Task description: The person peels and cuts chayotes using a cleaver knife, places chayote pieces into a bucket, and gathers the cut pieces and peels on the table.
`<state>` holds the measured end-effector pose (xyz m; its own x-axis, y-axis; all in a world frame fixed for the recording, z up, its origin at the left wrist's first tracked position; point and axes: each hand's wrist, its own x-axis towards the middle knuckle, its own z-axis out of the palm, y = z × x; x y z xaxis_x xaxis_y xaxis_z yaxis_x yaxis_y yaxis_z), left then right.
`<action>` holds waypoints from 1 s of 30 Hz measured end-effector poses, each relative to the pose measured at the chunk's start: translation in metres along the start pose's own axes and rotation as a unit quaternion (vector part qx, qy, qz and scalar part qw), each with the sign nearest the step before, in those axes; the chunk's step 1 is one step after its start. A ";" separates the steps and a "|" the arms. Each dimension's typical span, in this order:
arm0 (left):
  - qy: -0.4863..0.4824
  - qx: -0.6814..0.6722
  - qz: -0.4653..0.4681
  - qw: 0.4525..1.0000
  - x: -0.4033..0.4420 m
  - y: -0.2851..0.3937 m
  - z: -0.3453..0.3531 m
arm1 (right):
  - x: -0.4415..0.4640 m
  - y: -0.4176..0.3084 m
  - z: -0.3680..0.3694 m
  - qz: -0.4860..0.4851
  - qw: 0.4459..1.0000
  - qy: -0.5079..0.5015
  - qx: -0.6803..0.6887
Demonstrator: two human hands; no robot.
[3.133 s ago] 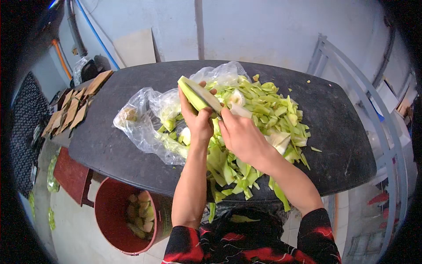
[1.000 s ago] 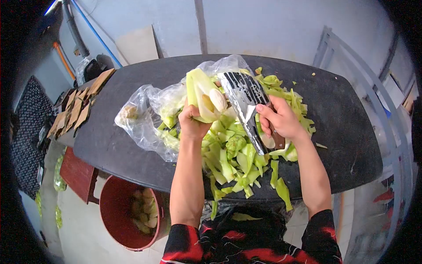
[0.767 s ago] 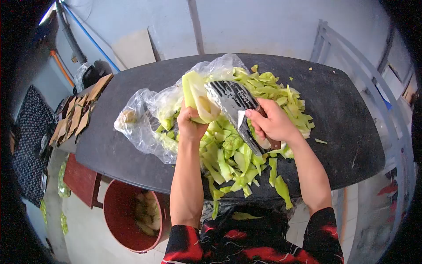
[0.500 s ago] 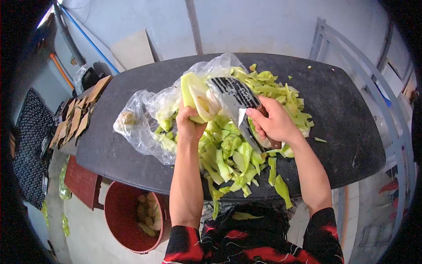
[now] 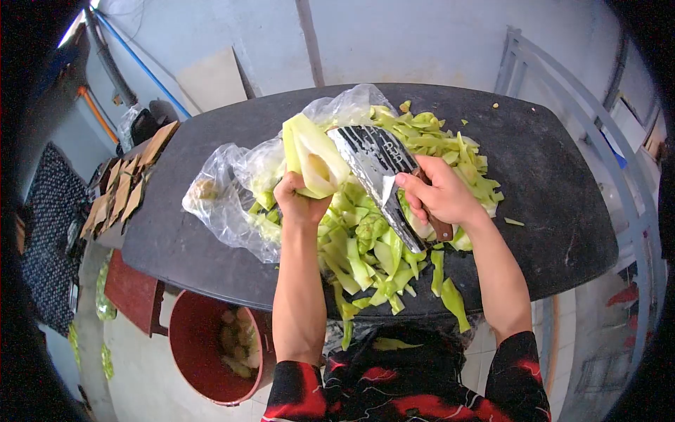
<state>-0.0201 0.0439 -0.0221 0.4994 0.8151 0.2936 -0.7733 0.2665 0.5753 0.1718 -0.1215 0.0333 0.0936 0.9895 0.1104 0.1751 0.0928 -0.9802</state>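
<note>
My left hand (image 5: 302, 204) is closed around the lower end of a pale green, peeled vegetable (image 5: 313, 158), whose cut face shows a hollow in the middle. My right hand (image 5: 441, 191) grips the brown wooden handle of a cleaver (image 5: 376, 165). Its wide, dark-striped blade is smeared with pale residue and sits just right of the vegetable, seemingly apart from it. Under both hands lies a pile of green peelings (image 5: 376, 267). A bumpy green piece (image 5: 371, 229) rests among them. A clear plastic bag (image 5: 228, 204) spreads beneath the pile's left side.
The dark table (image 5: 555, 204) has rounded edges, and some peelings hang over its front. Below on the left stands a red bucket (image 5: 184, 352) with pale pieces inside. A grey metal railing (image 5: 573, 77) runs along the right. Wooden boards (image 5: 126, 184) lie at the left.
The vegetable has turned in my left hand, so its hollow cut face shows more. The cleaver blade has drawn slightly away from it, and its striped side shows more fully.
</note>
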 end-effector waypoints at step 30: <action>0.004 -0.066 0.037 0.997 -0.009 -0.016 0.013 | 0.006 0.011 0.012 0.018 0.990 -0.039 0.138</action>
<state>-0.0072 0.0255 -0.0239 0.4362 0.8388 0.3257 -0.8527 0.2698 0.4473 0.1621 -0.1134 0.0210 0.0164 0.9972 0.0728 -0.1013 0.0741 -0.9921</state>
